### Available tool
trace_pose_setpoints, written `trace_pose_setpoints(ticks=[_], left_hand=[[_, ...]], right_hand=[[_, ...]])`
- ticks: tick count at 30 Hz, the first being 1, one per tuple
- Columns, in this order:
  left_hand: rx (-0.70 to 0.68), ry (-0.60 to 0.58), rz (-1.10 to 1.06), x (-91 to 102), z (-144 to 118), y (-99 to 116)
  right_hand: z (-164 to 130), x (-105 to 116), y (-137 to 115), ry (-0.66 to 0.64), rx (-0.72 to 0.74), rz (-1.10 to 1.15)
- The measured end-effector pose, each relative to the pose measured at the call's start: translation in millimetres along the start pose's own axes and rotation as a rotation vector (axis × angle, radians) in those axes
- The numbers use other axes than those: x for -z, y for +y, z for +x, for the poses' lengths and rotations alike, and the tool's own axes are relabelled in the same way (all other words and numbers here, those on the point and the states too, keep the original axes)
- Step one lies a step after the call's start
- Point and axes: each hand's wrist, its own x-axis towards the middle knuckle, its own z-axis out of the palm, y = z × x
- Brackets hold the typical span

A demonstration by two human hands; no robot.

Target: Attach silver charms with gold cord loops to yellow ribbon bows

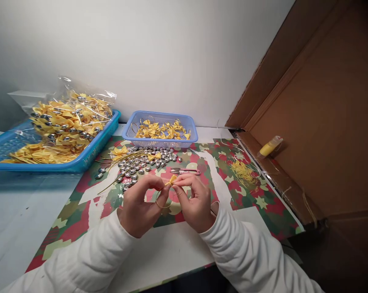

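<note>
Both hands pinched on one tiny yellow bow

Left hand (pixel 140 207) and right hand (pixel 195 203) have fingers (pixel 184 183) closed tight on a small yellow bow (pixel 171 180), held just above the counter (pixel 177 248). Behind it: loose silver beads (pixel 141 162), a small blue basket (pixel 161 129) of bows, and a big blue tray (pixel 49 156) with a bagful more.
</note>
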Motion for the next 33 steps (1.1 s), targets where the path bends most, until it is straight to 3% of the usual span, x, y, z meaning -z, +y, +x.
trace_pose_setpoints(ticks=[4, 9, 16, 21, 27, 30, 33], left_hand=[[0.037, -0.022, -0.016, -1.1, 2, 5], [0.134, -0.043, -0.064, -4.4, 2, 8], [0.489, 0.039, -0.311, -6.5, 5, 7], [0.585, 0.060, -0.385, -6.0, 10, 13], [0.697, 0.114, -0.537, -2.9, 15, 10], [0.722, 0.109, -0.604, -1.0, 16, 8], [0.697, 0.098, -0.649, -0.4, 15, 8]], right_hand=[[-3, -2, 3, -0.026, 0.039, -0.055], [-1, -1, 4, -0.056, -0.068, -0.073], [5, 7, 0, -0.044, -0.343, 0.139], [4, 7, -3, -0.228, -0.423, 0.266], [3, 5, -5, -0.221, -0.512, 0.401], [2, 7, -7, -0.218, -0.483, 0.293], [2, 9, -10, -0.199, -0.362, 0.095]])
